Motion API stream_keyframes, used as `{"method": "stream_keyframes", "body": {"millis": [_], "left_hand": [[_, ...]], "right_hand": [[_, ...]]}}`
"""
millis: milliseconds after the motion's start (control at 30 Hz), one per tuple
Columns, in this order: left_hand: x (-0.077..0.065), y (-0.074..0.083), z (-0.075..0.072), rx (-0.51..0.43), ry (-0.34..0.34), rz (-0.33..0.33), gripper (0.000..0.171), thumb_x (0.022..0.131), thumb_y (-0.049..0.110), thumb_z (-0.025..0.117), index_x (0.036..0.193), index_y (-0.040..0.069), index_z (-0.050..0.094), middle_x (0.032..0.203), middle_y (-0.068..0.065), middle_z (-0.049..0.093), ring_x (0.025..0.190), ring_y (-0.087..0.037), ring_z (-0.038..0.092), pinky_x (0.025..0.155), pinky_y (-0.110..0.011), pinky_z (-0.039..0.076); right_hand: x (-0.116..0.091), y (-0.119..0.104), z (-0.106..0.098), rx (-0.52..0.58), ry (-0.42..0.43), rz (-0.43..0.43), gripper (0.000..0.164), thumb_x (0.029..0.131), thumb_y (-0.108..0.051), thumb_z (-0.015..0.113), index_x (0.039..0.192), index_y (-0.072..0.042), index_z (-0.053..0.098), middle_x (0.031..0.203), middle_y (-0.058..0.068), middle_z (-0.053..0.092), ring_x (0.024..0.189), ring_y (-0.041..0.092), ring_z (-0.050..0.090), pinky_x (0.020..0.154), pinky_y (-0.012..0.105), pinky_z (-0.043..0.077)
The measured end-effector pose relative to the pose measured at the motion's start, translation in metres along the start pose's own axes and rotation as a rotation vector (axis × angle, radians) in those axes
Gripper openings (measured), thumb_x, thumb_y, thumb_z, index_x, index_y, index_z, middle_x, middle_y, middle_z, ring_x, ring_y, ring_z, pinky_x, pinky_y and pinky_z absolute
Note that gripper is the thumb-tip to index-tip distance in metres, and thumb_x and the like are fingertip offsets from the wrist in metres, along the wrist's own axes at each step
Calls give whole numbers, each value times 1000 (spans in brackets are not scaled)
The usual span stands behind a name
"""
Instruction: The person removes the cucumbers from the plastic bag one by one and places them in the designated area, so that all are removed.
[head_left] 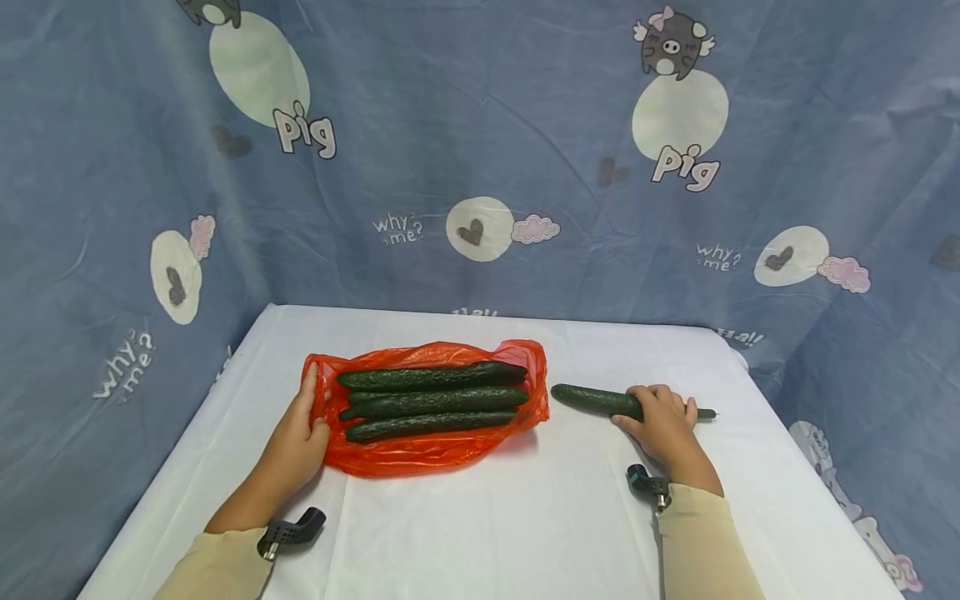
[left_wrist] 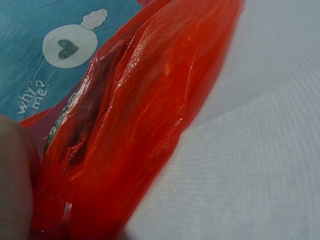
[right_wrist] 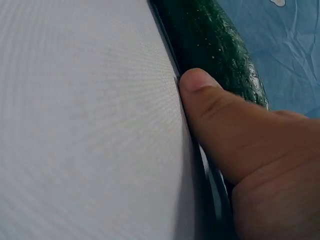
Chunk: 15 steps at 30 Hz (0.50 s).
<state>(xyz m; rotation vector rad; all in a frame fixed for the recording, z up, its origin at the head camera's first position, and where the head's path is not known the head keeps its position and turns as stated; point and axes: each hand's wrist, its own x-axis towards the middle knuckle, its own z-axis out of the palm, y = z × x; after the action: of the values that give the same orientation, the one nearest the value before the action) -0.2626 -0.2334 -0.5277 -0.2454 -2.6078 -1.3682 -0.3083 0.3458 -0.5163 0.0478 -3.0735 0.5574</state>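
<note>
An orange-red plastic bag [head_left: 420, 464] lies spread on the white table, its mouth turned up. Three dark green cucumbers [head_left: 435, 400] rest side by side inside it. My left hand [head_left: 298, 446] grips the bag's left edge between thumb and fingers; the left wrist view shows the crumpled red plastic [left_wrist: 145, 115] close up. To the right of the bag, a single cucumber [head_left: 588, 399] lies lengthwise on the table. My right hand [head_left: 663, 425] holds it from above around its right half, thumb [right_wrist: 220, 110] along the near side.
A white cloth [head_left: 510, 533] covers the table. Blue printed fabric [head_left: 420, 150] hangs behind it and along both sides. Each wrist wears a small black camera mount, the left one [head_left: 292, 532] and the right one [head_left: 647, 483] both close over the tabletop.
</note>
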Motion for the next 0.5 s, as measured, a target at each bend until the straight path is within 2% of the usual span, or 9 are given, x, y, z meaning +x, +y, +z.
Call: {"method": "stream_keyframes", "body": {"millis": [233,500], "left_hand": [[5,3,-2,6,4,1,91,97,-5,41,169,23,-7,174,-23,8,157,-52,15,121,-73,18],[2,5,-1,6,-34,-47,90,99,-4,41,168,26,-9,175,-20,6,158,-49,13,121,-72,19]], "right_hand": [[1,-6,-6,-21,21,-6,79,90,-66,70,147,-13,57,148,27,49,141,54,35,115,83,-4],[-5,-16,-8,-31,-6,-5,87,90,-76,60,151,-15,53,153,26,44,145,54,30,114,84,-4]]}}
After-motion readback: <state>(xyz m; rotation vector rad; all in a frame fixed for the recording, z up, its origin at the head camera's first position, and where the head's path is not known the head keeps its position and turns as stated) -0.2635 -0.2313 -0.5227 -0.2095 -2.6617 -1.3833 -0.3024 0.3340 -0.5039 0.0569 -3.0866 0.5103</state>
